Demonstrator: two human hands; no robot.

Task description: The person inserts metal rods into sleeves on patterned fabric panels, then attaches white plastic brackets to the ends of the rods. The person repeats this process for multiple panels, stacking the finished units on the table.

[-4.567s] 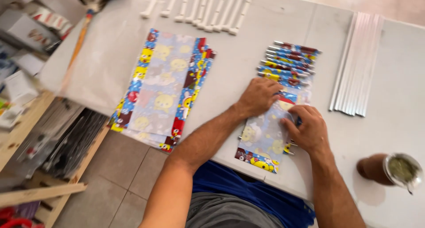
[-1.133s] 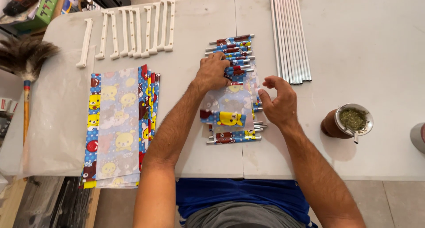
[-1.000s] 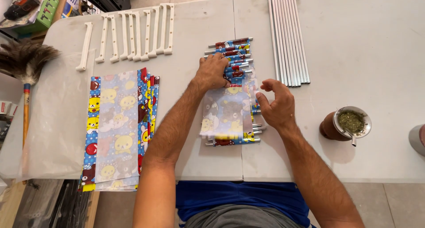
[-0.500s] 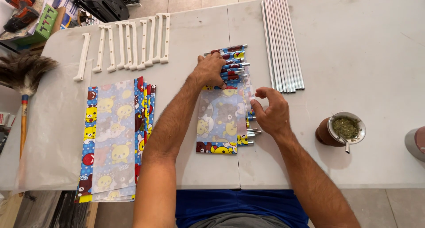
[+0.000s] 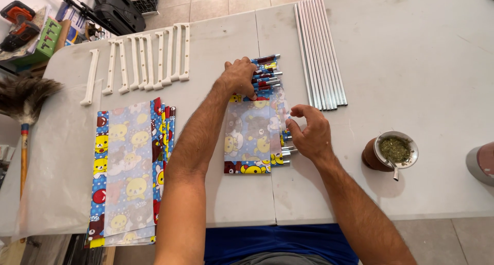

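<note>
A sheet of cartoon-bear patterned plastic [image 5: 250, 136] lies on the white table [image 5: 411, 64] in front of me, over a row of wrapped metal rods [image 5: 267, 72]. My left hand [image 5: 237, 77] presses flat on the sheet's far end and the rods there. At the sheet's right edge my right hand [image 5: 309, 132] pinches the edge, fingers curled, beside the rod ends that stick out.
A stack of the same patterned sheets [image 5: 128, 169] lies at the left. White plastic brackets [image 5: 139, 61] line the far left, bare metal rods [image 5: 320, 51] the far right. A gourd cup with a metal straw [image 5: 392, 152] stands right. A feather duster [image 5: 23, 97] lies left.
The camera view has shifted. My left hand stays on the far end of the sheet. My right hand stays at the sheet's right edge, fingers now pinching it.
</note>
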